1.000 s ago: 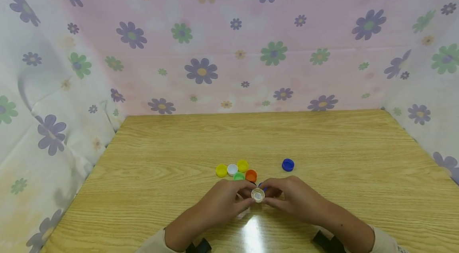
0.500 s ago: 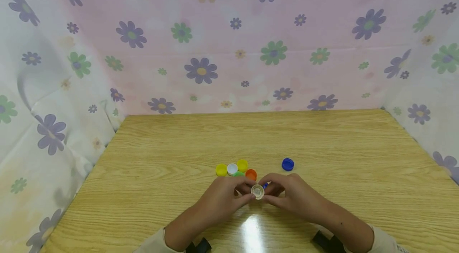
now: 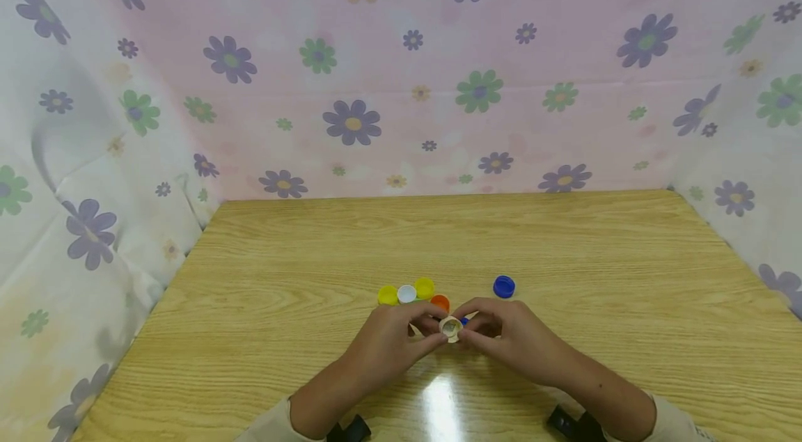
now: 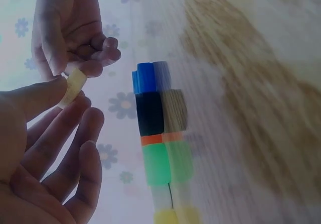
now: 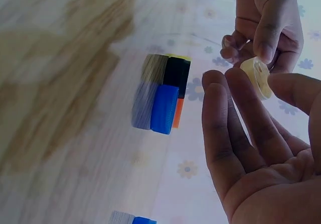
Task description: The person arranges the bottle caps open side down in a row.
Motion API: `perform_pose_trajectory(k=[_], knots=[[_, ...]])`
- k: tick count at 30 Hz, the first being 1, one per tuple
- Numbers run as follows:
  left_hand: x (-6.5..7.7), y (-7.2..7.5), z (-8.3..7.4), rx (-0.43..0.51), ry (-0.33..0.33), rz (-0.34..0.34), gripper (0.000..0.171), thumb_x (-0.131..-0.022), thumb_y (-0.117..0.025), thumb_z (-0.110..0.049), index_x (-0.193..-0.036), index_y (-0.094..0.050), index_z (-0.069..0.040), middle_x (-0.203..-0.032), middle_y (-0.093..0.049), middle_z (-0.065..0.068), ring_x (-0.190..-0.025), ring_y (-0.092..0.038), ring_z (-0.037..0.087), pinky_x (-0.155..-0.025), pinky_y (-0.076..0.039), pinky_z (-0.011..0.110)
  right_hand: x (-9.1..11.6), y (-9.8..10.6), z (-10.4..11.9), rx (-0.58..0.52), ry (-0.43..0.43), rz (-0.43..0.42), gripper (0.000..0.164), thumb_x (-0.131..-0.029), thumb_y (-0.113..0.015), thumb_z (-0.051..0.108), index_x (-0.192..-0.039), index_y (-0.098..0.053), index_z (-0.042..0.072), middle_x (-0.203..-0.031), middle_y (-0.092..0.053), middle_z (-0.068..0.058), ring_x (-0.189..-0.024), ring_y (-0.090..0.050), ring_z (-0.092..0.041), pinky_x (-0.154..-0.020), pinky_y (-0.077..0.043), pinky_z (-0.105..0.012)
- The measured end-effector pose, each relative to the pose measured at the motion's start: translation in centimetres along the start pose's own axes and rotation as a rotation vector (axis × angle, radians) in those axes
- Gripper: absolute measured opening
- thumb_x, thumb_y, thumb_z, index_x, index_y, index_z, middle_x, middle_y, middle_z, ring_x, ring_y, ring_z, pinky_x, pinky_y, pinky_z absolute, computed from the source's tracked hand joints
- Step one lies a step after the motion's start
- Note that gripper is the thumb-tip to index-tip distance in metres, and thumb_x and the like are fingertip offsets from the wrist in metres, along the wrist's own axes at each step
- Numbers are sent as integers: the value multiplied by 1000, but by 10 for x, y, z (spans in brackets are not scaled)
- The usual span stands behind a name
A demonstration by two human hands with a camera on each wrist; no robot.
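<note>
A small cream bottle cap is held up between both hands, its hollow side towards the head camera. My left hand pinches it from the left with thumb and finger. From the right, my right hand grips the other side the same way. In the left wrist view the cap is edge-on, off the table. Just beyond the hands lie an orange cap, a mostly covered blue cap and a green cap. A black cap beside them shows in the wrist views.
Two yellow caps and a white cap lie left of the orange one. Another blue cap lies apart to the right. Flowered cloth rises at the back and sides of the wooden table.
Both hands have shifted slightly away from the body with the cream cap, covering more of the green cap. The cream cap has turned a little between the fingers. The other caps stay put.
</note>
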State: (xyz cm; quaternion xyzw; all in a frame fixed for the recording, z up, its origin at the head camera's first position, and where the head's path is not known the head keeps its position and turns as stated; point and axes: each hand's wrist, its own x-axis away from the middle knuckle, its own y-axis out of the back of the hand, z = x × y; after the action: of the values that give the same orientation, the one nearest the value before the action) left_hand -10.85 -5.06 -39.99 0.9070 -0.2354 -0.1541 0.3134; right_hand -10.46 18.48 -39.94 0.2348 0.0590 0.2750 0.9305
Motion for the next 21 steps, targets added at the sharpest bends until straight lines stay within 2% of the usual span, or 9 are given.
perform_pose_trajectory(k=[6, 14, 21], knots=[[0, 0, -1, 2, -30, -21, 20, -90, -76, -22, -109, -74, -18, -91, -76, -12, -82, -66, -7, -74, -51, 20, 1, 0, 2, -56, 3, 3, 28, -100, -61, 27, -121, -65, 9, -97, -77, -6, -92, -74, -18, -77, -57, -25], [1, 0, 0, 30, -21, -17, 17, -89, -76, -22, -105, -72, -19, -88, -75, -11, -80, -66, -7, -74, -51, 19, 0, -2, 2, -106, 10, -3, 26, -101, -60, 27, -117, -67, 8, -97, -76, -10, -90, -74, -21, -77, -60, -33], [1, -1, 1, 26, -46, -11, 11, -91, -75, -21, -100, -71, -20, -88, -75, -11, -79, -66, -8, -75, -53, 20, 0, -3, 3, -127, 17, 4, 25, -102, -59, 26, -114, -68, 6, -101, -75, -12, -92, -74, -23, -79, -60, -33]])
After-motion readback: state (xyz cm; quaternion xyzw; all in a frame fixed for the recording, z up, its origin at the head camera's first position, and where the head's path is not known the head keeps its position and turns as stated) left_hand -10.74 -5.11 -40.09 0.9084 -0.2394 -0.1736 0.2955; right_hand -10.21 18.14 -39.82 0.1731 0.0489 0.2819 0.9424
